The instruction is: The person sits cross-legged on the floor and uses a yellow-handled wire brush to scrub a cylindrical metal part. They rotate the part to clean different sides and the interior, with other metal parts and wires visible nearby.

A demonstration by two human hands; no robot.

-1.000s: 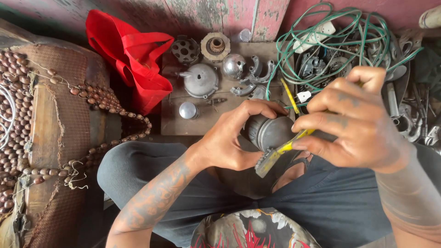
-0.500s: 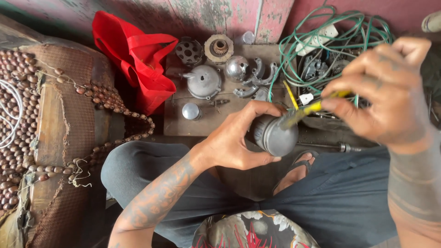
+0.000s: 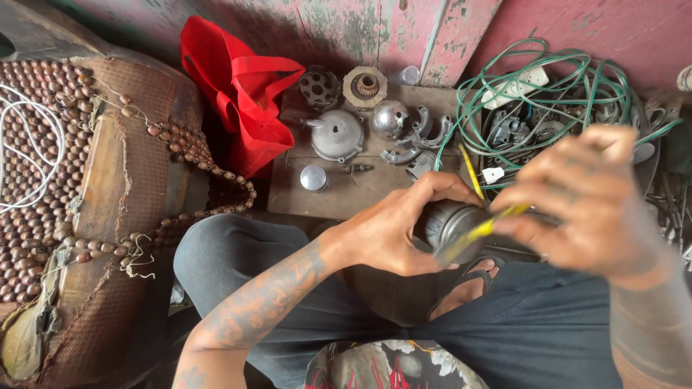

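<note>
1. Cylindrical metal part (image 3: pixel 450 229) sits over the lap, just in front of the wooden board (image 3: pixel 346 194).
2. Left hand (image 3: pixel 393 234) wraps it firmly.
3. Right hand (image 3: pixel 584 198), beside the part, pinches a yellow-handled tool (image 3: pixel 479 232) angled onto its end face.

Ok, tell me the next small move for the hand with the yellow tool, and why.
Probably steady the yellow-handled tool against the round metal part. The right hand is blurred and only near the part, while the left hand grips it firmly over the lap.
</note>
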